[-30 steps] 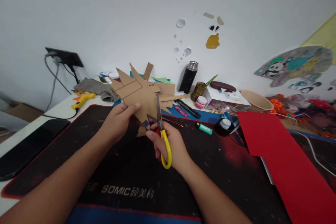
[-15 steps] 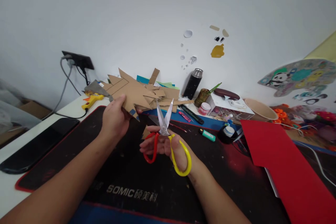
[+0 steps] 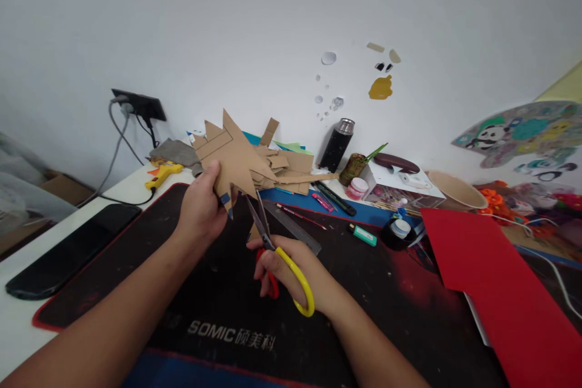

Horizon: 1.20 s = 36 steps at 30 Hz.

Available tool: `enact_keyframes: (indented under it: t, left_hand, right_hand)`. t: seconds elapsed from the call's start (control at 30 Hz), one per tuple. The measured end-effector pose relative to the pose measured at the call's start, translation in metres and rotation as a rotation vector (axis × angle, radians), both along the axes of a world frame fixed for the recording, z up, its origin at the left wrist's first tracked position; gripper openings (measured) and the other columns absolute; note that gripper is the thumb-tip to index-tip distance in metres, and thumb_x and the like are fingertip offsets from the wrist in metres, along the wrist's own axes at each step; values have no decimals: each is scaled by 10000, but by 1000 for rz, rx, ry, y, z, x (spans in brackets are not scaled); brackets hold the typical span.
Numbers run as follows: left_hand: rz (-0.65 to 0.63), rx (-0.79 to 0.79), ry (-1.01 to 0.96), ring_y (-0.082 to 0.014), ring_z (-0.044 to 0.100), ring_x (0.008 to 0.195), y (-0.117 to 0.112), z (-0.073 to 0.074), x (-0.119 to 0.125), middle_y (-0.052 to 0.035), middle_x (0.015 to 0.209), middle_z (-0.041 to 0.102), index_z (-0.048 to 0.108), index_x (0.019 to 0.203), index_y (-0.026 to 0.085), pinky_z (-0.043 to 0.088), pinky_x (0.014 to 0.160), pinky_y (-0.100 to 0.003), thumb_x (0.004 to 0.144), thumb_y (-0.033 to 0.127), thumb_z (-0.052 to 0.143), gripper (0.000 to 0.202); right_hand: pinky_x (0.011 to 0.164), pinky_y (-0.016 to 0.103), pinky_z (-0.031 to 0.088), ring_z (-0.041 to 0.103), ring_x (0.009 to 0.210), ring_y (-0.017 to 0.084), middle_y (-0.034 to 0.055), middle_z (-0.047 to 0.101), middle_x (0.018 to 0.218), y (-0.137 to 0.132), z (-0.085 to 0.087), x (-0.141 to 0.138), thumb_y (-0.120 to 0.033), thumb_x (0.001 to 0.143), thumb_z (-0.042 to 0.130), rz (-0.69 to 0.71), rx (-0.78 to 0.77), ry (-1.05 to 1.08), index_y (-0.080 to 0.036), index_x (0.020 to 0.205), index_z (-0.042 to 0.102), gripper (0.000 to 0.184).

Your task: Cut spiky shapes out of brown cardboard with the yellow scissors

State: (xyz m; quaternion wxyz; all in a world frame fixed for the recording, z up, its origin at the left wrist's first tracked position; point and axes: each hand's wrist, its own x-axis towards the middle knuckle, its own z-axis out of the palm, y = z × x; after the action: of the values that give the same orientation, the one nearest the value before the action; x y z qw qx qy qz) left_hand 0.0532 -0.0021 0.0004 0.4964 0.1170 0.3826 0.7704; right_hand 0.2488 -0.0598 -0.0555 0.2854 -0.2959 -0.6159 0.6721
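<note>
My left hand (image 3: 204, 200) grips a spiky, jagged-edged piece of cardboard (image 3: 236, 154) by its lower left side and holds it up above the mat. A ruled line runs across its upper left, and a blue patch marks a lower point. In my right hand (image 3: 291, 264) is a pair of scissors (image 3: 264, 221) with one yellow and one red handle. The blades are parted and point up and away, with their tips at the cardboard's lower edge. Whether the tips touch the cardboard I cannot tell.
A black desk mat (image 3: 191, 291) lies under my hands, with a ruler (image 3: 295, 227) and a pencil on it. Behind are cardboard scraps (image 3: 295, 163), a black flask (image 3: 336, 145) and a utility knife (image 3: 334, 197). A yellow glue gun (image 3: 161, 176) is left; red sheet (image 3: 500, 291) right.
My right hand has turned and moved the scissors left, bringing the blades to the cardboard's lower edge. The cardboard has tilted more upright, and the ruler on the mat shows more.
</note>
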Motion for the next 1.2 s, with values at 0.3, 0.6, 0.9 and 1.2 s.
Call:
enact_keyframes:
  t: [0.3,0.6,0.9,1.2]
  left_hand:
    - [-20,55,94,-134,726,626,-3,1,6,-44,840,799,749,947,182,577,488,-160,989,116,675,107]
    - [1,-29,273,-177,724,703,-5,0,2,-49,886,802,755,891,223,547,480,-209,920,199,742,40]
    - [-119,29,360,-233,746,742,-10,-5,8,-68,874,803,755,947,221,588,532,-273,836,304,810,149]
    - [-171,-3,403,-270,764,744,-13,-7,12,-70,820,789,741,904,214,629,621,-339,769,300,813,176]
  right_hand:
    - [561,243,494,667,599,130,9,668,852,-1,4,-1,-775,985,650,-51,63,-75,-150,1350,690,725]
    - [578,253,497,654,586,131,3,667,830,-5,11,-1,-685,966,726,-52,89,-151,-148,1318,697,644]
    - [510,226,447,595,540,110,-4,647,804,-4,17,-3,-536,1007,696,-83,52,-176,-133,1269,702,481]
    - [506,224,456,585,525,103,-17,642,775,-3,13,-4,-534,989,728,-108,51,-198,-140,1244,723,470]
